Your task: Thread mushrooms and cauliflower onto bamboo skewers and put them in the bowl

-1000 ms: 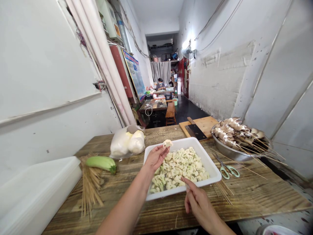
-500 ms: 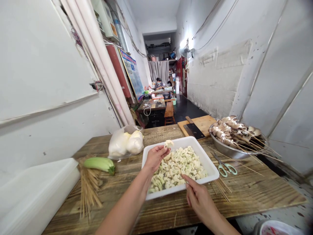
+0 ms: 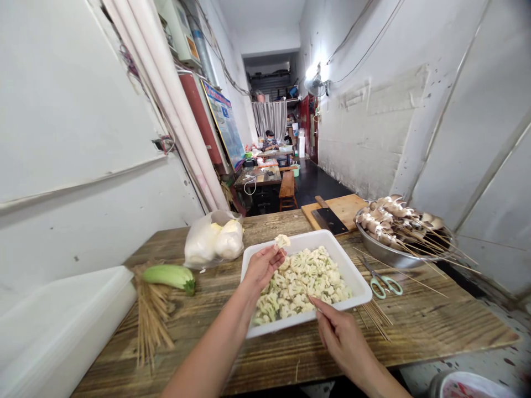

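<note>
My left hand [image 3: 264, 266] pinches a cauliflower floret [image 3: 282, 241] between thumb and fingers, raised over the far left part of a white tray [image 3: 360, 293]. Many cut cauliflower pieces [image 3: 309, 276] fill the tray. At the tray's near edge my right hand [image 3: 338, 331] is closed around a thin wooden skewer [image 3: 311, 300], whose tip points toward the cauliflower; most of it is hidden by the fingers. Several loose skewers [image 3: 375, 319] lie on the table right of that hand. Green-handled scissors [image 3: 385, 286] rest beside the tray.
A metal bowl [image 3: 388, 253] of skewered mushrooms [image 3: 385, 221] stands at right. Behind the tray, a cleaver [image 3: 331, 219] lies on a cutting board [image 3: 352, 205]. To the left are bagged vegetables [image 3: 213, 240], a green squash [image 3: 170, 276], a skewer pile [image 3: 151, 320] and white containers [image 3: 66, 326].
My left hand has shifted slightly left and up with the floret, which now shows its head more fully. My right hand stays nearly still.
</note>
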Demonstrator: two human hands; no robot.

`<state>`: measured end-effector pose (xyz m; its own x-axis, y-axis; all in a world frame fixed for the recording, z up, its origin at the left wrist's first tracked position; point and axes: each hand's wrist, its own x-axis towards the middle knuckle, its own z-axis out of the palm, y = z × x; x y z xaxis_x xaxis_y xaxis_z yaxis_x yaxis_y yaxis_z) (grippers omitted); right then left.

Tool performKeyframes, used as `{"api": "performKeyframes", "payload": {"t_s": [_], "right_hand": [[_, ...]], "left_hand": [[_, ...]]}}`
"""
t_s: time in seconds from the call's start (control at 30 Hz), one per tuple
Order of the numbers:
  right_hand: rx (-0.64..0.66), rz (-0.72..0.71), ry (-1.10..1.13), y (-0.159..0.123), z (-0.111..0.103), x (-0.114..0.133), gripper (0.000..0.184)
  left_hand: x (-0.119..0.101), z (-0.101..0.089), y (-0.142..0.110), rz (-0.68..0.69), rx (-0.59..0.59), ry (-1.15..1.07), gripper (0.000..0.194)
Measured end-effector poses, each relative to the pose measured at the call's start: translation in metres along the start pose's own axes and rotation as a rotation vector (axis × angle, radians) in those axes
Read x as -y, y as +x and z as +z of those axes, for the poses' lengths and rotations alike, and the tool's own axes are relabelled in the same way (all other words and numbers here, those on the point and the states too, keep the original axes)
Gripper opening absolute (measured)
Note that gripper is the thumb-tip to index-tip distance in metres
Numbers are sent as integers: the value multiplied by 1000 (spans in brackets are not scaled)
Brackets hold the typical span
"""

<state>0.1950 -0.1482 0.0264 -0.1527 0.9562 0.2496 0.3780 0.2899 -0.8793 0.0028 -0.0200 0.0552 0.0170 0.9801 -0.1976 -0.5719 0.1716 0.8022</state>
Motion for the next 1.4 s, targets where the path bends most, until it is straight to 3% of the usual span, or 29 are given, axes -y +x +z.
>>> {"api": "performKeyframes", "payload": {"t_s": [0.2,0.57,0.77,0.97,1.4], "right_hand": [[-16,-23,-17,-1,1,-3,49],[-28,-44,-39,0,1,-5,46],[-7,-36,-47,1,3,-5,46],[19,-8,-48,2,4,1,46],[70,-26,-140,6,4,9,44]], "left_hand": [[-5,1,1,-210,-66,-143,5],[-7,2,0,-328,-82,-229,5],[-6,2,-1,-341,-93,-212,5],[-4,5,-3,-250,-98,-151,5],[-7,5,-3,-282,-72,-203,10]]}}
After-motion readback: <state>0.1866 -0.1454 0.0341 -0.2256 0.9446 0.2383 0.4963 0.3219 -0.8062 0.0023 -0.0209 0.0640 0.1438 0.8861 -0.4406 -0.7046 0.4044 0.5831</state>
